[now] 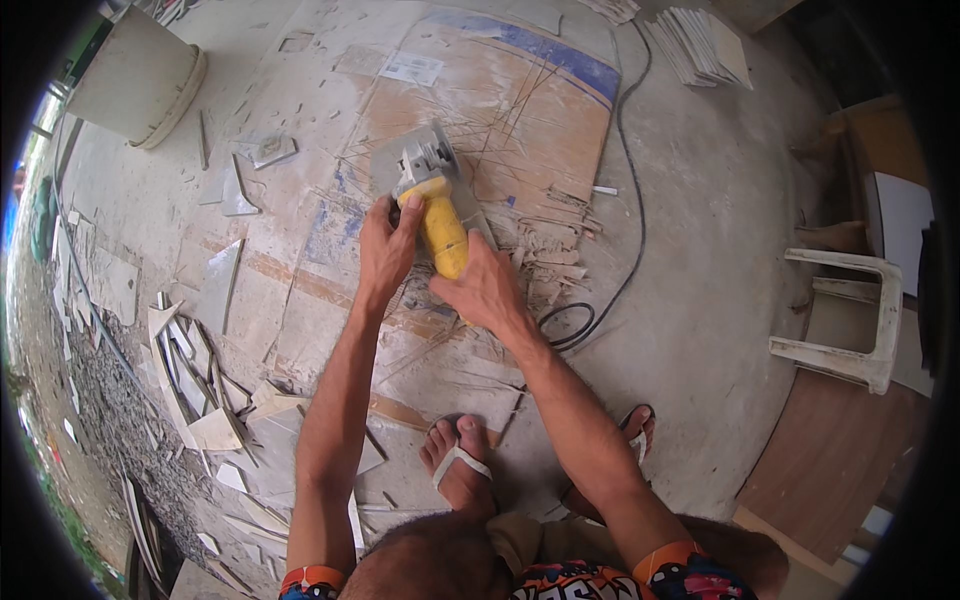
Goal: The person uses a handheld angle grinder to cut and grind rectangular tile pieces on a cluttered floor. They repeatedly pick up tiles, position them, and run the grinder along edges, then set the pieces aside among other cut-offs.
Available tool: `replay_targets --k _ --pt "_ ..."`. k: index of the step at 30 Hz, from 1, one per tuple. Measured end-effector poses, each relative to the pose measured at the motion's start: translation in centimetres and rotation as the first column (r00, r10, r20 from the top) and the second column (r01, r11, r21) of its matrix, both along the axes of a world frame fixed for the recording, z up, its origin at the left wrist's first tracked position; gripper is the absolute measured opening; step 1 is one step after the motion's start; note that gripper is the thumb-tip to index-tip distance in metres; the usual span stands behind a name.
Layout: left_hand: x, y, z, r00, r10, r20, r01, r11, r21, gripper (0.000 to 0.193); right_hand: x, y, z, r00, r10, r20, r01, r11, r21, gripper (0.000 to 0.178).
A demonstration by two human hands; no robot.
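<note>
Both hands are closed on a yellow angle grinder (441, 228) with a grey metal head, held out in front of me. My left hand (388, 245) grips it near the head, its thumb along the yellow body. Wrapped round the rear end is my right hand (484, 283). Beneath the grinder lies a grey tile (388, 163), partly covered by the tool and my hands. I cannot make out the disc clearly. The tile rests on a scratched, dusty cardboard sheet (555, 140) with a blue band.
A black cord (634, 185) loops on the floor to the right. Broken tile pieces (215, 430) pile up at left. A pale bucket (135, 85) stands far left, a tile stack (695, 48) far right. To the right is a white plastic stool (880, 330). My sandalled feet (462, 465) are close below.
</note>
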State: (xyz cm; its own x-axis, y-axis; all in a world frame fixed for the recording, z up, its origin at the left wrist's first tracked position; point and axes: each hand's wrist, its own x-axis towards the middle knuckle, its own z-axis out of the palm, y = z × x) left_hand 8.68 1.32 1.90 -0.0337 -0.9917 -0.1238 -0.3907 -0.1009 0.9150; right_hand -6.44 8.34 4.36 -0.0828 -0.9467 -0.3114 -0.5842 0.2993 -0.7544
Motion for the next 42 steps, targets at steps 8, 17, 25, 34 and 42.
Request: replay_targets --k 8,17,25,34,42 --pt "0.0 0.5 0.2 0.999 -0.02 0.025 0.02 1.0 0.02 0.051 -0.1 0.4 0.5 1.0 -0.017 -0.012 0.018 0.997 0.071 0.053" --pt "-0.6 1.5 0.4 0.994 -0.015 -0.105 0.013 1.0 -0.019 0.049 -0.2 1.2 0.3 1.0 -0.025 0.001 0.025 0.997 0.075 0.054" --pt "-0.8 2.0 0.1 0.991 0.0 -0.132 -0.003 1.0 -0.023 0.05 -0.4 1.7 0.4 0.999 0.017 -0.036 -0.015 0.998 0.056 0.057" --pt "-0.5 2.6 0.1 0.998 -0.025 -0.052 0.026 1.0 0.011 0.049 -0.6 2.5 0.5 0.999 0.016 -0.036 -0.014 0.998 0.057 0.057" --pt "-0.6 3.2 0.3 1.0 -0.025 0.01 0.024 0.999 0.032 0.049 -0.7 3.2 0.3 0.999 -0.005 -0.032 0.006 0.999 0.039 0.057"
